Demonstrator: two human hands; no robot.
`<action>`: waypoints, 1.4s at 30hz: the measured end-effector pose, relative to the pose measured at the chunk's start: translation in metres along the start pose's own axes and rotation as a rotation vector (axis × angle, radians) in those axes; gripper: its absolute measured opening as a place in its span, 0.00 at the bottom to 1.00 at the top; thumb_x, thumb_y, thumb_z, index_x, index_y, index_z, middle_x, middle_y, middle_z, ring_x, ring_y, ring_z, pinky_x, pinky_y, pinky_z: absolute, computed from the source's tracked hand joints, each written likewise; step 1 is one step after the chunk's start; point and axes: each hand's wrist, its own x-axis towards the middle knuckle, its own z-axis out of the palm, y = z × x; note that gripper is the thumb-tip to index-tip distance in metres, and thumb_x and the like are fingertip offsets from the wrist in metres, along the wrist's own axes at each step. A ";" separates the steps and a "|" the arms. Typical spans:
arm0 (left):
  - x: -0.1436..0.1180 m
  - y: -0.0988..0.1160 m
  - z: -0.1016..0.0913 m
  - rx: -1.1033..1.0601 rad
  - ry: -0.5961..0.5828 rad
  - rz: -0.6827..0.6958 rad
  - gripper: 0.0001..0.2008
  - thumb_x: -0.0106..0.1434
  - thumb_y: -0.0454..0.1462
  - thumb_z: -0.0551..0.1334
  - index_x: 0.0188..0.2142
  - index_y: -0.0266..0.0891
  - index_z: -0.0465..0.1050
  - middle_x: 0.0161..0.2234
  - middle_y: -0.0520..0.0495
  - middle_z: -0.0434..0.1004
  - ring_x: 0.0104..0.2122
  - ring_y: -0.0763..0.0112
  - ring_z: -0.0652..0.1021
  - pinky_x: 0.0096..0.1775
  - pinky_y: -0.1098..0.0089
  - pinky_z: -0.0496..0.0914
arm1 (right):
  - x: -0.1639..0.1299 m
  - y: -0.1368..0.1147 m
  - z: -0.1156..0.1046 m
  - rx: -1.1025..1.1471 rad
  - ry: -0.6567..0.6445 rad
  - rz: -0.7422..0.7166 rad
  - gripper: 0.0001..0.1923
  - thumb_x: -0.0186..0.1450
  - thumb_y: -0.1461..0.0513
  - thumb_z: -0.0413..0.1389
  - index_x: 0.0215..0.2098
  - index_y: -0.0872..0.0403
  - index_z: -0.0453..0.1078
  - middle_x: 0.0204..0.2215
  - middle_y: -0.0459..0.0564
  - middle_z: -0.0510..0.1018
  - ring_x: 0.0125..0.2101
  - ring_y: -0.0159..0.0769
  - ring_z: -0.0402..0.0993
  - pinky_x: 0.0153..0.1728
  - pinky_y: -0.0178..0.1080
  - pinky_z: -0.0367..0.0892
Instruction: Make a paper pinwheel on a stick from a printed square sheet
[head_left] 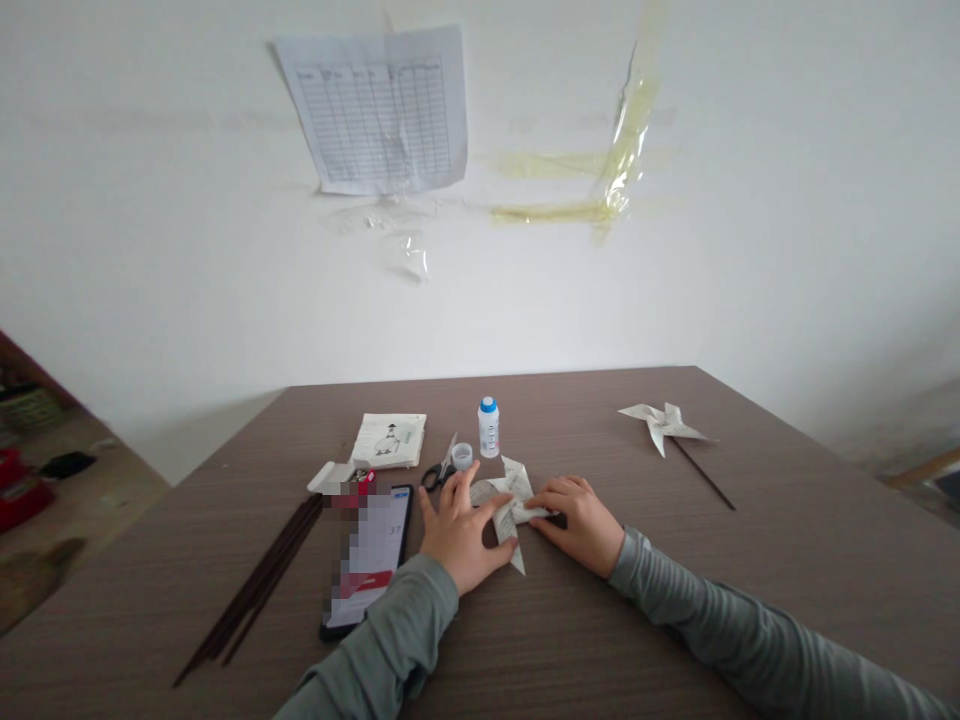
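At the far left I see a strip of littered floor with a red object on it, beyond the edge of the brown, faintly grained tabletop. Dark sticks lie slantwise on that surface, their upper ends near a small red-and-white box. Right of them rests a phone, partly blurred into blocks, and farther back a stack of pale paper printed with a little figure. Above, a gridded sheet is stuck to the white wall. Next come the scissors and a small round translucent thing. My view has the left hand with fingers well spread, forefinger and thumb resting on a paper pinwheel that lies between both hands, just in front of a blue-capped white bottle. The right hand is curled, its thumb and fingertips closed about the pinwheel's right blade. Yellowed tape marks the wall above; farther right on the tabletop I find a second pinwheel on a dark stick
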 end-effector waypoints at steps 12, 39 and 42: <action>0.000 0.006 -0.007 0.022 0.011 -0.046 0.32 0.71 0.46 0.86 0.72 0.67 0.94 0.94 0.42 0.66 0.90 0.17 0.66 0.84 0.06 0.54 | 0.000 -0.004 -0.005 0.006 -0.035 0.021 0.10 0.79 0.62 0.73 0.54 0.44 0.96 0.41 0.53 0.95 0.43 0.52 0.94 0.60 0.55 0.88; -0.011 -0.015 0.022 -0.035 0.168 0.030 0.31 0.78 0.47 0.79 0.79 0.64 0.88 0.88 0.38 0.75 0.86 0.25 0.74 0.83 0.12 0.66 | 0.000 -0.010 -0.018 0.063 0.023 0.051 0.21 0.81 0.59 0.72 0.70 0.43 0.92 0.53 0.60 0.96 0.54 0.62 0.94 0.61 0.59 0.91; -0.013 -0.020 0.020 -0.042 0.171 0.037 0.32 0.79 0.48 0.78 0.80 0.64 0.86 0.88 0.38 0.75 0.85 0.26 0.74 0.83 0.15 0.67 | -0.002 -0.006 -0.019 0.051 0.050 0.025 0.21 0.82 0.59 0.71 0.71 0.44 0.90 0.54 0.58 0.95 0.55 0.59 0.93 0.61 0.60 0.90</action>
